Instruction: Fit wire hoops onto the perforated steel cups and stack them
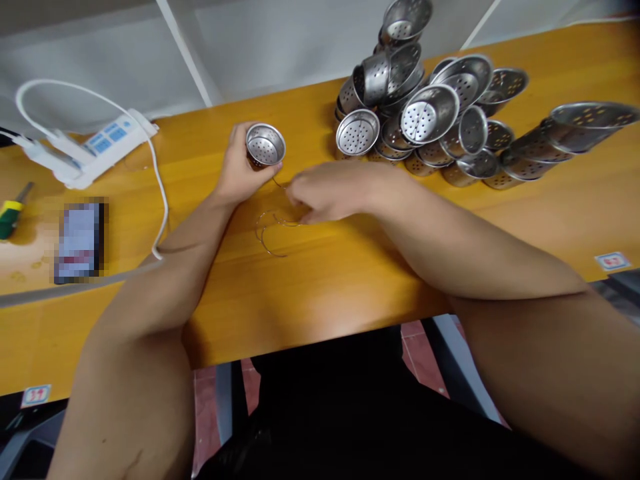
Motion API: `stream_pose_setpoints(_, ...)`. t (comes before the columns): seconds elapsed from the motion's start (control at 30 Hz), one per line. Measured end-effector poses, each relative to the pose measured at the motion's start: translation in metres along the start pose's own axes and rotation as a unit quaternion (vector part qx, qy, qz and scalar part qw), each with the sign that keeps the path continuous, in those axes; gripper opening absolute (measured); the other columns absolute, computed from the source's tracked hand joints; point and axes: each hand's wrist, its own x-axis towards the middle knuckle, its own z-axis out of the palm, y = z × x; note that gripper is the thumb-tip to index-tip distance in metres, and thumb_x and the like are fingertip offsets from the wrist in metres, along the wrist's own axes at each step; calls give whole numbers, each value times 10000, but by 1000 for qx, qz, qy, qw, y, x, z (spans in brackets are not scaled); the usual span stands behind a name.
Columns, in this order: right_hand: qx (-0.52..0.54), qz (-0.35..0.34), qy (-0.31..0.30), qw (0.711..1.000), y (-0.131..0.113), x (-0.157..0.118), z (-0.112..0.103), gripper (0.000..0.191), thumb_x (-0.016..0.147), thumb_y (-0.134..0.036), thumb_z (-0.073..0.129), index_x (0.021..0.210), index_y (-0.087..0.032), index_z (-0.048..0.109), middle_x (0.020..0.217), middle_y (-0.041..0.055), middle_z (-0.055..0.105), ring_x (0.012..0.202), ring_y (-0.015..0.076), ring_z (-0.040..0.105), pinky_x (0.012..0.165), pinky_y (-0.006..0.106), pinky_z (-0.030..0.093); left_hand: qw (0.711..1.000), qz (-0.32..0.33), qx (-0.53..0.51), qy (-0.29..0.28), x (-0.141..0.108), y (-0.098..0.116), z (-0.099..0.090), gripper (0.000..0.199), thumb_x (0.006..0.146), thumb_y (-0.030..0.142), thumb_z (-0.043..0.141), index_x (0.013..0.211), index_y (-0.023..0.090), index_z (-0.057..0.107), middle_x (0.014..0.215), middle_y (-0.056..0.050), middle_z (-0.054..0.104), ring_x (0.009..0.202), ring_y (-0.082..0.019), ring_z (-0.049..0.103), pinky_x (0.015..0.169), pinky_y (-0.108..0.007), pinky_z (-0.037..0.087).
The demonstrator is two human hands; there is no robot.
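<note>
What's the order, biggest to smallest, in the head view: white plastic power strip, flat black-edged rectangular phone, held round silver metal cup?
1. Power strip
2. Phone
3. Cup

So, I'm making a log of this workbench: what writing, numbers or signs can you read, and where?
"3", in red, on the left desk-edge sticker; the character after it is unclear.
Right desk-edge sticker: red marks, too blurred to read.
Power strip: blue patches, any print too small.
Phone: screen pixelated, unreadable.
Cup in the left hand: no text visible.
</note>
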Motion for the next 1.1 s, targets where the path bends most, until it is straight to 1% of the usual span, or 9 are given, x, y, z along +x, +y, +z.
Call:
stream_pose_setpoints(0.07, -33, -4, -27, 999, -13, 5, 8, 221, 1231, -161, 841, 1415, -98, 947, 1301, 227, 938, 1078, 384, 881, 806, 419, 472, 1000, 0, -9, 0, 0, 2, -1, 960, 780, 664, 1227, 1511, 343, 695, 1616, -136, 804, 1583, -448, 787, 1463, -687, 640)
stream_pose_setpoints(0.23, -21, 34, 11, 999, -34, 16, 20, 436, 1249, -8, 621, 1482, -146, 962, 1302, 254, 946, 1129, 422, 913, 883, 456, 554, 1000, 6, -9, -12, 0, 0, -2, 929, 818, 636, 1213, 1542, 362, 697, 1612, -127, 804, 1585, -450, 782, 1459, -700, 634)
stream_pose_setpoints(0.43, -61, 14, 4, 998, -35, 23, 25, 396, 1209, -51, 731, 1548, -100, 928, 1331, 256, 938, 1151, 427, 911, 850, 434, 543, 1000, 4, -15, -6, 1, -4, -1, 933, 806, 612, 1226, 1538, 348, 711, 1615, -130, 806, 1594, -447, 779, 1462, -678, 635)
stream_pose_setpoints(0.53, -41, 2, 17, 999, -25, 19, 18, 276, 1246, -151, 771, 1469, -83, 919, 1358, 237, 924, 1128, 381, 875, 772, 422, 439, 1000, 6, -17, -2, 1, -6, 0, 979, 771, 628, 1243, 1536, 334, 705, 1630, -136, 801, 1600, -453, 777, 1473, -678, 625)
stream_pose_setpoints(0.67, 50, -5, 108, 993, -2, 6, 2, 151, 1184, -61, 804, 1276, -154, 880, 1224, 138, 927, 1066, 299, 824, 822, 391, 445, 1000, 18, -24, 5, 1, -8, 1, 977, 777, 658, 1239, 1540, 377, 697, 1636, -111, 806, 1572, -441, 785, 1458, -693, 636)
stream_pose_setpoints(0.8, 205, 4, 235, 950, 30, -3, -4, 281, 1117, 38, 779, 1168, -236, 813, 1099, 43, 902, 958, 230, 817, 844, 334, 536, 999, 22, -36, -3, 2, -4, 1, 982, 790, 714, 1230, 1534, 373, 686, 1631, -114, 820, 1569, -435, 795, 1454, -682, 641)
stream_pose_setpoints(0.9, 319, -9, 284, 904, 53, 1, 0, 380, 1106, 104, 682, 1246, -232, 793, 960, -14, 844, 813, 190, 816, 771, 311, 560, 998, 12, -60, 6, 3, -2, 4, 1020, 764, 758, 1228, 1514, 358, 663, 1606, -119, 822, 1550, -425, 813, 1439, -663, 657)
stream_pose_setpoints(1.03, 341, -17, 336, 878, 71, 16, 8, 348, 1112, 105, 703, 1163, -229, 785, 833, -64, 733, 758, 153, 696, 770, 292, 519, 996, 10, -93, 4, 5, -12, 12, 975, 778, 769, 1193, 1495, 400, 645, 1567, -98, 829, 1473, -401, 844, 1370, -679, 717)
stream_pose_setpoints(1.1, 318, -4, 360, 877, 73, 21, 9, 266, 1124, -1, 783, 1095, -265, 772, 870, -56, 727, 815, 167, 635, 820, 299, 519, 994, 26, -108, -5, 6, -19, 15, 910, 806, 750, 1169, 1490, 449, 650, 1571, -76, 836, 1445, -393, 861, 1333, -699, 749)
